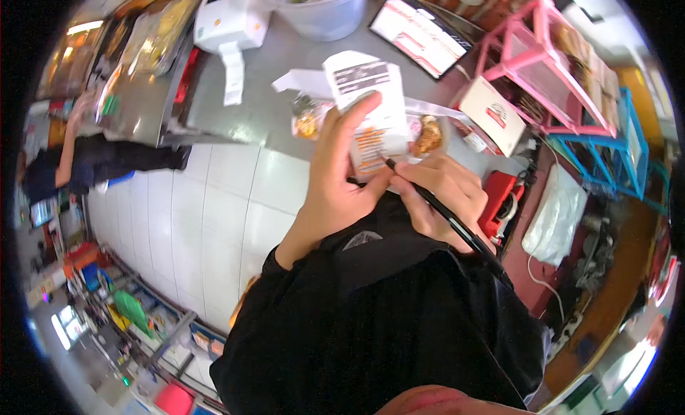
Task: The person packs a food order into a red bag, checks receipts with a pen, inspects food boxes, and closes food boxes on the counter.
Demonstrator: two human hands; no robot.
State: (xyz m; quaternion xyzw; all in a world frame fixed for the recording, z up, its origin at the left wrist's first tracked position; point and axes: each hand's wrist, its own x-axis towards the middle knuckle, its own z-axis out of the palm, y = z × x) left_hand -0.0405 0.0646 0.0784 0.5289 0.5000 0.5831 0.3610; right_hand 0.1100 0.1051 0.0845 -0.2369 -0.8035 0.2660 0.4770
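Note:
A white printed slip (385,119) with orange lines of text is held by my left hand (339,165), its fingers bent around the paper's left side and lower edge. My right hand (442,194) grips a black pen (457,224), whose tip is at the lower part of the slip. Behind the paper, partly hidden, lie a clear pack of food (307,122) on the left and a container with browned food (428,137) on the right.
A printer (232,19) with a paper strip, a plastic tub (321,12) and a tablet (421,35) stand along the counter (278,58). Pink racks (553,72), a white box (492,115) and a red tape dispenser (497,201) are rightward. Another person (93,158) stands at far left.

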